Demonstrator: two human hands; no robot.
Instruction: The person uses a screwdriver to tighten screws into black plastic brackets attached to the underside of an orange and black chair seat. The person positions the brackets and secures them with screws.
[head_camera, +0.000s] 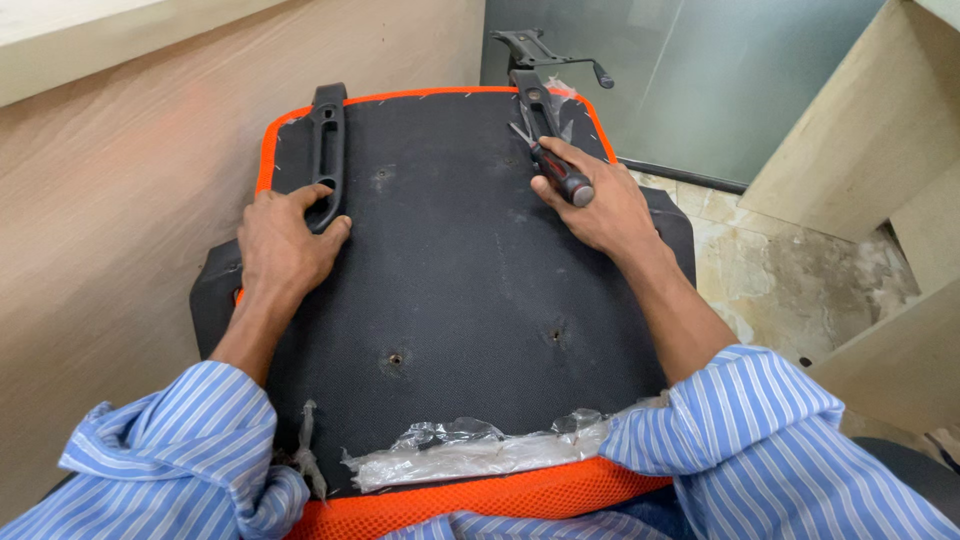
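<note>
Upturned chair seat (450, 270) on lap: left hand (283, 245) w/ grip curled on black armrest bracket (327, 150), right hand (590, 205) w/ grip closed round screwdriver (552, 165), tip at 2nd bracket (535, 100) just ahead; step judged bracket fastening, needing tip seated squarely.

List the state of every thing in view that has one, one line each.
Black fabric-covered seat base with orange mesh edge: upside down, underside facing up.
Left black plastic armrest bracket: lying on the base, gripped at its lower end.
Right black bracket: on the base, screwdriver tip at it.
Red-and-black-handled screwdriver: held, pointing away.
Clear plastic wrap: torn, crumpled at near edge.
Left hand: closed on left bracket.
Right hand: closed on screwdriver.
</note>
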